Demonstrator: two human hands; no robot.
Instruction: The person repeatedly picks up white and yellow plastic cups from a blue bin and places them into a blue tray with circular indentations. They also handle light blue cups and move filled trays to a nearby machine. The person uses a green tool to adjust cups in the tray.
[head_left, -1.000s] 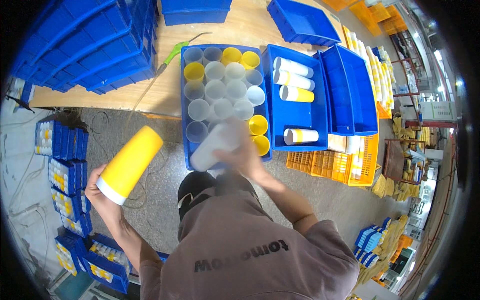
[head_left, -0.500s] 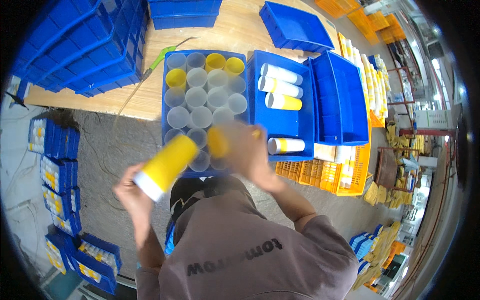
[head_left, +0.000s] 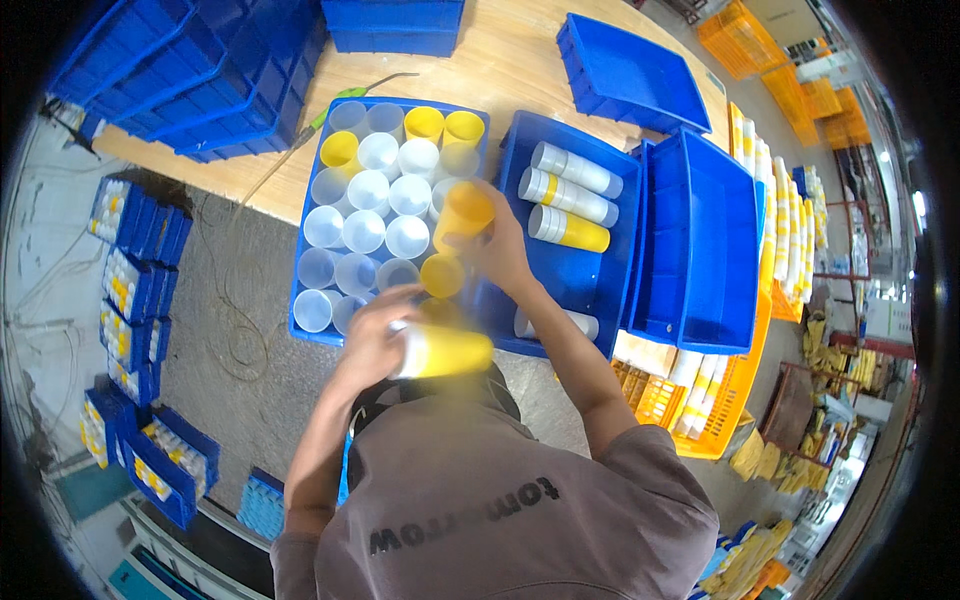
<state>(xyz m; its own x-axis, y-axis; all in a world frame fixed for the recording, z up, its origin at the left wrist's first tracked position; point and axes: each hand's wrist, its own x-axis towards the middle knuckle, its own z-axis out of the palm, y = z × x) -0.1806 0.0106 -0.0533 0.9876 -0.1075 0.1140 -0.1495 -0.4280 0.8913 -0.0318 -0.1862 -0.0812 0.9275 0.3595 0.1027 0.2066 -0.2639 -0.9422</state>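
Observation:
My left hand (head_left: 376, 338) is closed round the white end of a yellow-and-white tapered cup stack (head_left: 452, 353). It lies sideways, blurred, close to my body. Over the right side of a blue crate (head_left: 316, 337), my right hand (head_left: 500, 250) grips an upright yellow cup (head_left: 466, 208), open end up. Rows of frosted white cups (head_left: 362, 231) stand mouth up in that crate, with a few yellow cups (head_left: 424, 124) among them. Another yellow cup (head_left: 441, 274) stands just below my right hand. My right forearm hides part of the neighbouring blue bin (head_left: 570, 275).
Several cup stacks (head_left: 570, 226) lie sideways in that bin. Farther right are empty blue bins (head_left: 715, 240) and an orange basket (head_left: 745, 400). Stacked blue crates (head_left: 230, 100) rise at the left. A green-handled tool with a cord (head_left: 320, 120) lies beside the crate.
My left hand has swung right and inward with its cup stack, which now lies sideways. The right hand has moved up along the crate's right side with a yellow cup. The view has shifted slightly.

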